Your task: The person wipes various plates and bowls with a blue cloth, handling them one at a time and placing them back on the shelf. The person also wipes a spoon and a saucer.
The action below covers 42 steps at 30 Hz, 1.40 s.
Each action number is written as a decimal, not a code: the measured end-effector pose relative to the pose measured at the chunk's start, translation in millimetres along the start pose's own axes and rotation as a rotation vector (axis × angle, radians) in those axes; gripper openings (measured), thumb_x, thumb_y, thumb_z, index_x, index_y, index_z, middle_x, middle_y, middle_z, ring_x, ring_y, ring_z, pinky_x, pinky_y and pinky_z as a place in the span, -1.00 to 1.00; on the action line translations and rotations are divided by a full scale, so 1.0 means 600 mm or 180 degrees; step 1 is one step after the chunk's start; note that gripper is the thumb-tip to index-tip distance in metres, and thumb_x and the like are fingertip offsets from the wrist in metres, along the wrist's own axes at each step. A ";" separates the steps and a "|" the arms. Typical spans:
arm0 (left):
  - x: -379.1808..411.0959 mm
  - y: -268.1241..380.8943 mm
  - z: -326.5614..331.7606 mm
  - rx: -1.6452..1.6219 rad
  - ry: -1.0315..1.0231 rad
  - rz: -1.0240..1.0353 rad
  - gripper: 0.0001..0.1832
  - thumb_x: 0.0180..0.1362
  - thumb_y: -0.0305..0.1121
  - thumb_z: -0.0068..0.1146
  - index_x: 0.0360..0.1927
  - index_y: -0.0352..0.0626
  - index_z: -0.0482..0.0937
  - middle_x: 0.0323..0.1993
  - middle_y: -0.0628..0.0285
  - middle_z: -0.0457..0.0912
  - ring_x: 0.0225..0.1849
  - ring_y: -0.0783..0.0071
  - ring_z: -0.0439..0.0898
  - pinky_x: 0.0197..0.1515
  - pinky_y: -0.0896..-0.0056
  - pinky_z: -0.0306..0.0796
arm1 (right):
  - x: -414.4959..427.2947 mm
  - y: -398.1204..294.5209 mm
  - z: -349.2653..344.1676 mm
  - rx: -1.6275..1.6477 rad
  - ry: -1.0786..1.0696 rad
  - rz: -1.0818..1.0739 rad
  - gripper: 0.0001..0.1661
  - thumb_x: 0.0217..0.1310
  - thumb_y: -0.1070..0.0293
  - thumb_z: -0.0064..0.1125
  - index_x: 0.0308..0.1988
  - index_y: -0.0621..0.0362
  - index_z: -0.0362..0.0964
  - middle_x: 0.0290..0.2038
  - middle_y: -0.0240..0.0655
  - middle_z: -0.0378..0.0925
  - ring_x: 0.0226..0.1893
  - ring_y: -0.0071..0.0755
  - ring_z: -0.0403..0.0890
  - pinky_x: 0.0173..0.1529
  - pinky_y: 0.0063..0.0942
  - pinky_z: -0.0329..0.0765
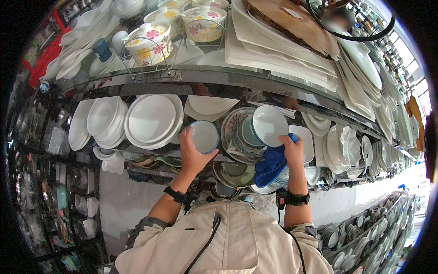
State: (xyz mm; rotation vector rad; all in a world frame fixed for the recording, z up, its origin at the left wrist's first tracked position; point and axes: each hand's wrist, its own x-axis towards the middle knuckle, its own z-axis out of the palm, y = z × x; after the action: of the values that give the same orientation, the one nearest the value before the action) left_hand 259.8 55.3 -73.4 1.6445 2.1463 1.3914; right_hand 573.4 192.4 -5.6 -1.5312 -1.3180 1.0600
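My left hand (195,154) grips a white bowl with a blue rim (205,137), its open side facing up toward me. In my right hand (291,147) are a larger blue-rimmed white bowl (271,125) and a blue cloth (270,167) that hangs down below the fingers. That larger bowl is tilted and overlaps a pale blue bowl (247,130) on the shelf behind it. Under the pale blue bowl lies a stack of patterned plates (230,128), partly hidden by the bowls and the cloth.
Round white dishes (152,118) stand left on this shelf; white plates (337,150) stand right. Above, a glass shelf edge (205,73) carries flowered lidded pots (149,44), rectangular platters (280,65) and a wooden slab (291,24). Green plates (236,173) lie on the shelf below.
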 end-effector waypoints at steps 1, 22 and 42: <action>0.001 0.007 -0.006 -0.0034 0.0051 0.0026 0.23 -0.25 -0.18 0.74 0.46 -0.22 0.15 0.41 -0.27 0.21 0.44 -0.30 0.25 0.42 -0.23 0.25 | -0.001 0.001 -0.006 0.0062 0.0014 0.0021 -0.75 0.06 0.31 0.34 -0.46 0.32 0.60 -0.60 -0.45 0.51 -0.60 -0.56 0.43 -0.49 -0.42 0.34; 0.026 0.315 0.059 -0.0654 -0.0963 0.1284 0.22 -0.33 -0.05 0.76 0.44 -0.20 0.29 0.45 -0.21 0.28 0.46 -0.22 0.33 0.45 -0.11 0.29 | -0.040 0.003 -0.262 0.1119 0.0800 0.0048 -0.78 0.10 0.40 0.35 -0.31 0.36 0.61 -0.45 -0.40 0.60 -0.47 -0.52 0.52 -0.36 -0.48 0.42; -0.024 0.442 0.388 -0.0739 -0.1241 0.0639 0.52 -0.30 0.04 0.74 0.60 -0.31 -0.09 0.53 -0.24 0.16 0.54 -0.16 0.23 0.52 -0.03 0.21 | 0.053 0.103 -0.430 0.0309 0.0256 0.0018 -0.72 0.14 0.33 0.35 -0.50 0.30 0.52 -0.60 -0.52 0.44 -0.57 -0.62 0.33 -0.47 -0.44 0.27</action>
State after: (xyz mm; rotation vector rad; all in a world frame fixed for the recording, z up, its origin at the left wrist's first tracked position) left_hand 587.1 180.8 -28.8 1.8880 1.5850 1.1863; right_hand 839.7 201.2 9.4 -1.4906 -1.1910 1.0399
